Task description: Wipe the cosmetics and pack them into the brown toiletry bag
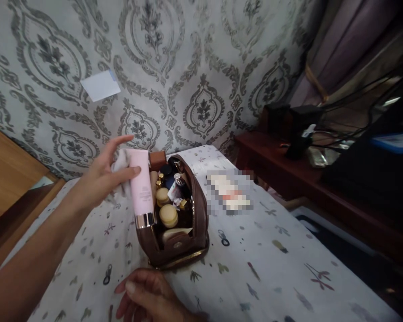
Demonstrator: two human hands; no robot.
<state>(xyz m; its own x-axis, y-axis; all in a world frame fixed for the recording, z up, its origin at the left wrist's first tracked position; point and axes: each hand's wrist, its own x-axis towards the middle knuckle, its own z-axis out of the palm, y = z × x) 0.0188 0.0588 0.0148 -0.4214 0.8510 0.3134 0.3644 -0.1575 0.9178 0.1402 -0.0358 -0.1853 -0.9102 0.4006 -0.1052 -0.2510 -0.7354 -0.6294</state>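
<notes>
A pink squeeze tube (141, 188) with a shiny silver cap is in my left hand (109, 170), the thumb across its front and the index finger stretched out. A crumpled greyish-white cloth (120, 163) shows between that hand and the tube. The tube leans cap-down against the left side of a brown cosmetic bag (201, 214), which is unzipped. Inside the bag are small jars with gold lids (169, 216), bottles and other cosmetics. Below the bag, my right hand (151, 295) rests with loosely bent fingers apart, holding nothing visible.
A bedsheet with a plant print (255, 250) covers the surface. Right of the bag lies a blurred-out flat object (230, 192). A dark red table (285, 179) with cables stands at the right. Patterned wallpaper (174, 67) and a white card (100, 86) are behind.
</notes>
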